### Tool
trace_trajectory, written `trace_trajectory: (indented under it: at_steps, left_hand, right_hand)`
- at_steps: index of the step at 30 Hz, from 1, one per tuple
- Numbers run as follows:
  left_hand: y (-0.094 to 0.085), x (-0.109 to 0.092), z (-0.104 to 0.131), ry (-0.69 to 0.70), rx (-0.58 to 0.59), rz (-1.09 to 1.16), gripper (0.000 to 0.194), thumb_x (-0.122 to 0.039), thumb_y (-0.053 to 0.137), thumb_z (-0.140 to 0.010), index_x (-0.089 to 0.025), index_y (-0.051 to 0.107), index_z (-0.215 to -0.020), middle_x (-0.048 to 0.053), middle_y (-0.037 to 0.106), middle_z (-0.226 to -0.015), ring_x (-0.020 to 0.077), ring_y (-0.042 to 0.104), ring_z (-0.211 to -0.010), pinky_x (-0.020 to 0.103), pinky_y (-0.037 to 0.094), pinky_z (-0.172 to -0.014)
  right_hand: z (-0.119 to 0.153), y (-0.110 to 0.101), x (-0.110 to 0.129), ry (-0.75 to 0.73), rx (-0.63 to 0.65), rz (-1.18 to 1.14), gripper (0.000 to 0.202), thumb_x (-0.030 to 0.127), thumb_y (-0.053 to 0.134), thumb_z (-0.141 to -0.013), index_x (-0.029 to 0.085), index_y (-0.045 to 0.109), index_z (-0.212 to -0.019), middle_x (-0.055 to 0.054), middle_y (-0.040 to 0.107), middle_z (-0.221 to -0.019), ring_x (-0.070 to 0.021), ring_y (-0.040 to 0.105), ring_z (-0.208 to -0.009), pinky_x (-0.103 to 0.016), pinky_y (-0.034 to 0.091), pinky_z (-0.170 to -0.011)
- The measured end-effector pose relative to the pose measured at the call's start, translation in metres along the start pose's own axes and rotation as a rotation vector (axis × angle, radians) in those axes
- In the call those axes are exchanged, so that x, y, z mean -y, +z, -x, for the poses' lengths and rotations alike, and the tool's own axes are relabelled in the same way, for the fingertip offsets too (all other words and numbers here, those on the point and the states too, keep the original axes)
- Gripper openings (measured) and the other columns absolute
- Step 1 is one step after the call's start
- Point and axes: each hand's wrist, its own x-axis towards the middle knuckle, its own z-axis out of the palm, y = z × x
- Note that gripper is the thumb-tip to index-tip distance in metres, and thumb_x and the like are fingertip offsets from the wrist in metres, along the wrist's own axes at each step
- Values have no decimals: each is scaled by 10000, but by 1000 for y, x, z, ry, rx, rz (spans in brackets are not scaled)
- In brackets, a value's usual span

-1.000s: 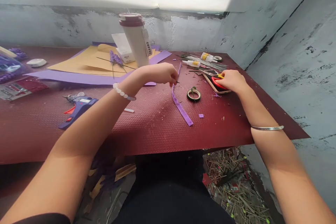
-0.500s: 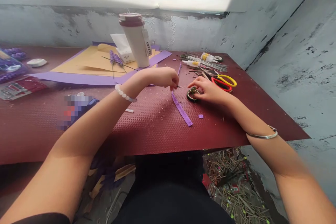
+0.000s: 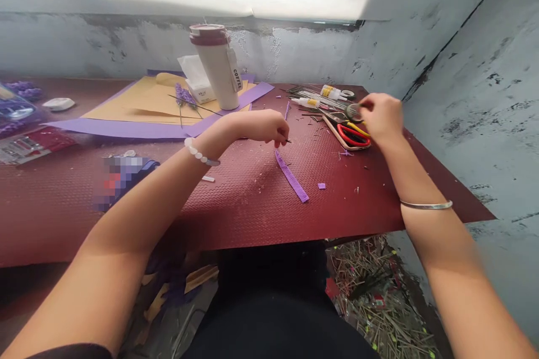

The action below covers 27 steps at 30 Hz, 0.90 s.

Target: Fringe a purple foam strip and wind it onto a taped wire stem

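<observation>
My left hand (image 3: 269, 128) is closed above the middle of the table, pinching a thin dark stem (image 3: 288, 141) whose tip pokes out at the right of the fingers. Just below it a purple paper strip (image 3: 292, 178) lies on the table, beside a small purple square (image 3: 321, 186). At the right, my right hand (image 3: 382, 116) is raised near the scissors, its fingers closed on a round roll of dark tape (image 3: 353, 113). Red and yellow scissor handles (image 3: 352, 136) show just under that roll.
Wires (image 3: 324, 98) and glue bottles (image 3: 332, 92) lie at the back right. A tall coffee cup (image 3: 217, 70) stands behind my left hand, by a tissue box (image 3: 200, 91). Yellow and purple paper (image 3: 155, 102) and lavender-like flowers (image 3: 183, 95) lie at the left.
My right hand has lifted the tape roll off the table and moved it right and back, over the scissors. My left hand has stayed nearly where it was.
</observation>
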Motion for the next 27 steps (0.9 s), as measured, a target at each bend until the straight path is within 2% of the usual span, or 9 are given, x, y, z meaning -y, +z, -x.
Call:
trace_trajectory:
  at_steps: [3,6,9,12,14,16,18,23,27]
  left_hand:
    - [0,-5,1,-42,9,-25,234,-192,507,-816,-180,740,-835,45,755,-797,132,603,-647,238,397,-593]
    - [0,-12,3,-77,16,-37,272,-149,480,-817,-161,744,-879,59,755,-825,143,627,-701,238,412,-610]
    - [0,-18,6,-64,-16,-46,265,-134,481,-823,-153,739,-882,56,757,-825,140,640,-726,230,424,-631]
    - [1,-22,12,-31,-61,-20,247,-147,495,-824,-172,737,-868,32,752,-781,122,622,-658,229,418,-614]
    - [6,-23,18,5,-73,25,242,-155,492,-829,-187,732,-844,15,742,-745,108,598,-606,228,409,-596]
    - [15,-24,25,28,-109,57,233,-186,494,-855,-185,727,-839,18,735,-741,107,603,-620,231,416,-613]
    - [28,-25,32,32,-222,69,249,-170,472,-871,-173,720,-858,31,732,-758,114,618,-659,237,429,-641]
    - [64,-31,38,-11,-522,121,228,-116,467,-885,-157,691,-879,64,741,-849,150,644,-761,266,466,-705]
    - [79,-29,36,82,-713,218,202,-112,467,-903,-160,652,-835,32,713,-797,138,632,-727,254,472,-693]
  right_hand:
    - [-5,-19,-27,317,-60,106,250,201,480,-923,151,679,-1066,-208,669,-1110,-330,586,-1069,-422,426,-845]
    - [-6,-18,-42,490,-34,176,263,157,561,-877,66,688,-1089,-270,665,-1074,-381,620,-1038,-436,459,-754]
    - [-8,-6,-48,550,45,216,322,95,685,-765,-1,694,-1073,-307,661,-1069,-416,631,-1050,-451,475,-760]
    - [-9,0,-50,535,116,278,308,85,644,-779,25,704,-1075,-311,647,-1113,-420,610,-1096,-481,468,-816]
    - [-5,-1,-44,419,64,284,295,134,599,-815,55,702,-1080,-307,623,-1157,-431,568,-1141,-515,456,-848]
    - [5,-5,-27,180,-35,212,304,177,531,-855,61,681,-1093,-299,596,-1192,-426,526,-1176,-539,441,-886]
    - [20,-7,-2,-56,-41,75,285,190,469,-886,84,675,-1053,-253,605,-1158,-368,537,-1146,-502,430,-929]
    - [61,5,62,-587,282,-407,178,205,445,-904,184,620,-880,-98,654,-931,-214,581,-859,-362,454,-782]
    - [77,16,74,-734,397,-595,114,132,479,-852,186,566,-905,-69,652,-930,-178,564,-832,-329,438,-753]
